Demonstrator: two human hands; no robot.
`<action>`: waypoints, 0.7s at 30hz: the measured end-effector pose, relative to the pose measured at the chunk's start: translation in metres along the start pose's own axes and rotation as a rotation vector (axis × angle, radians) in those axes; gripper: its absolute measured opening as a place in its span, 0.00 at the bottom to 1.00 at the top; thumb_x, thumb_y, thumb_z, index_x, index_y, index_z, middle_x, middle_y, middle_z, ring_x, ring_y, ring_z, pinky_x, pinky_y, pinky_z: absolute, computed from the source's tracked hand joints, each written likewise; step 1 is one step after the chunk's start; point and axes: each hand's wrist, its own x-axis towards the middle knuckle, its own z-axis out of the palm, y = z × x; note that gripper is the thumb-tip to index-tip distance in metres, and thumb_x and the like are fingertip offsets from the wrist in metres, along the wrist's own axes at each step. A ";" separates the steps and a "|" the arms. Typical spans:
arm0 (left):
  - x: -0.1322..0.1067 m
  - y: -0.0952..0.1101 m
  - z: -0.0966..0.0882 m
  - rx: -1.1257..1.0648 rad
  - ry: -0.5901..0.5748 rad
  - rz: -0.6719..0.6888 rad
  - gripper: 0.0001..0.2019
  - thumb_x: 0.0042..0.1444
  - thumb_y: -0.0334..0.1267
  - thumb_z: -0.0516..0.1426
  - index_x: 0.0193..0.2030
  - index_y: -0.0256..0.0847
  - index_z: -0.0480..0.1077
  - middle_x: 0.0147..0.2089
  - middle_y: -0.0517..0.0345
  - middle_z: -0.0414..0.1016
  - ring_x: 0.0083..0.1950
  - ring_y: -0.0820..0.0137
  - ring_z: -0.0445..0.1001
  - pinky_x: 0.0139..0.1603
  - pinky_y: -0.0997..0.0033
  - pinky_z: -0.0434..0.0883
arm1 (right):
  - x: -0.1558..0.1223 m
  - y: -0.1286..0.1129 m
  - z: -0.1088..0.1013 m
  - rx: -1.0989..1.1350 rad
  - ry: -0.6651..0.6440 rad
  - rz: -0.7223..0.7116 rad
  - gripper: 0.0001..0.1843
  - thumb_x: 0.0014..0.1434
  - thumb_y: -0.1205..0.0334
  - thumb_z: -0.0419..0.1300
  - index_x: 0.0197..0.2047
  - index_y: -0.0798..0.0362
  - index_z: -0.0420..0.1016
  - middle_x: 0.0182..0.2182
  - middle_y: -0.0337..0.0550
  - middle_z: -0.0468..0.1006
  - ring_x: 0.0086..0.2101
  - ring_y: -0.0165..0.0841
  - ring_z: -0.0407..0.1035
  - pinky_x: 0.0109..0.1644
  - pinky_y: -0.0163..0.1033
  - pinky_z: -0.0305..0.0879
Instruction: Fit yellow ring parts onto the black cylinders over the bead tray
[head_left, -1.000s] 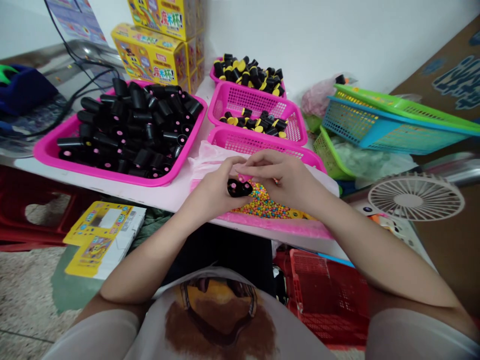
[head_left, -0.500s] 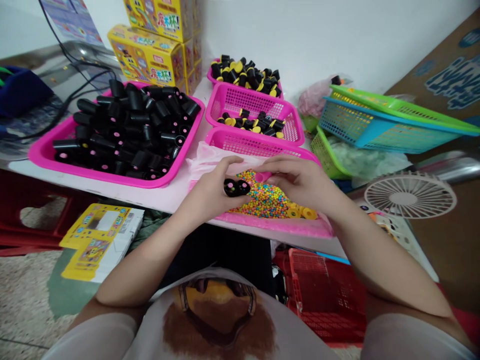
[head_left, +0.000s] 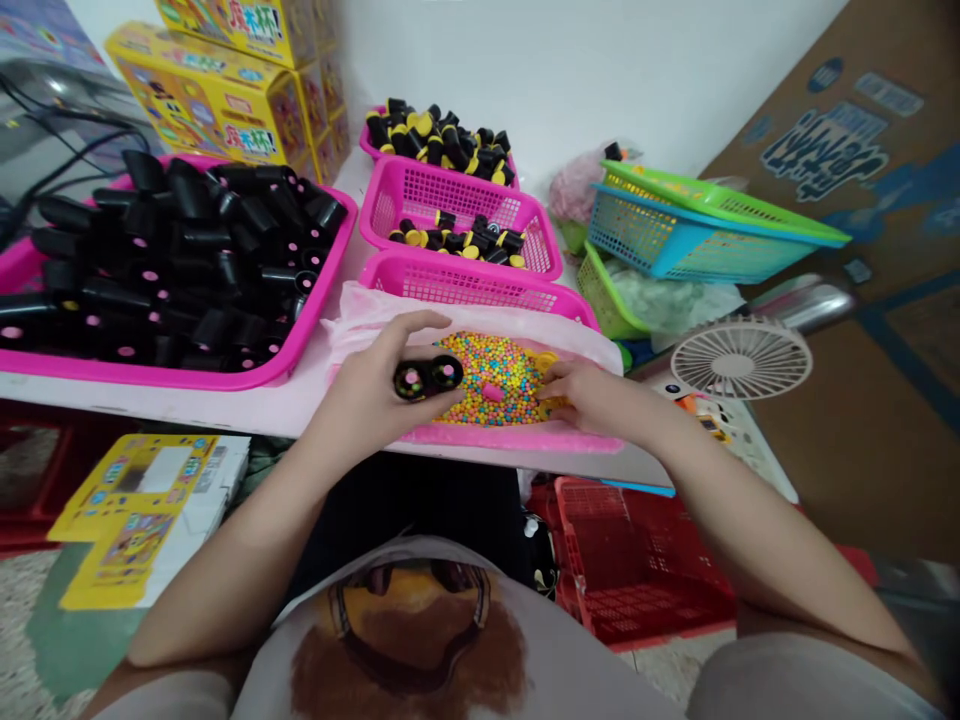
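Pink tube (head_left: 493,393), in right hand (head_left: 577,394) moments ago, now lies loose on beads (head_left: 484,360). Right hand is among yellow caps (head_left: 545,360), grip unclear. Left hand (head_left: 369,388), apart from it, stays clamped on two black cups (head_left: 429,378). Scooping seems paused, attention shifted to caps.

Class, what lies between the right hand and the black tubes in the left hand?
In the head view, past the black tubes lie multicoloured beads with a pink piece on top, then yellow pieces at the right hand.

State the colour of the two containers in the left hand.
The containers are black with pink centres, clearest in head view.
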 end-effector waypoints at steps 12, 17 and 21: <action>-0.012 0.019 0.013 -0.184 -0.021 0.095 0.34 0.53 0.38 0.71 0.63 0.50 0.61 0.61 0.56 0.74 0.51 0.64 0.85 0.48 0.69 0.82 | 0.001 -0.073 -0.024 0.508 0.627 0.153 0.07 0.59 0.58 0.73 0.39 0.49 0.82 0.34 0.40 0.87 0.34 0.35 0.82 0.39 0.39 0.78; -0.020 0.021 0.027 -0.418 -0.084 0.115 0.34 0.51 0.38 0.73 0.59 0.51 0.59 0.64 0.54 0.67 0.49 0.64 0.85 0.50 0.65 0.83 | 0.005 -0.122 -0.009 0.560 0.814 -0.006 0.09 0.61 0.69 0.70 0.42 0.44 0.86 0.35 0.37 0.88 0.37 0.35 0.84 0.42 0.38 0.81; -0.023 0.019 0.028 -0.478 -0.062 0.103 0.33 0.53 0.36 0.72 0.55 0.52 0.55 0.57 0.58 0.71 0.45 0.68 0.86 0.47 0.70 0.82 | 0.000 -0.114 -0.008 0.533 0.664 -0.259 0.15 0.67 0.70 0.64 0.53 0.44 0.83 0.47 0.43 0.87 0.47 0.36 0.83 0.52 0.41 0.81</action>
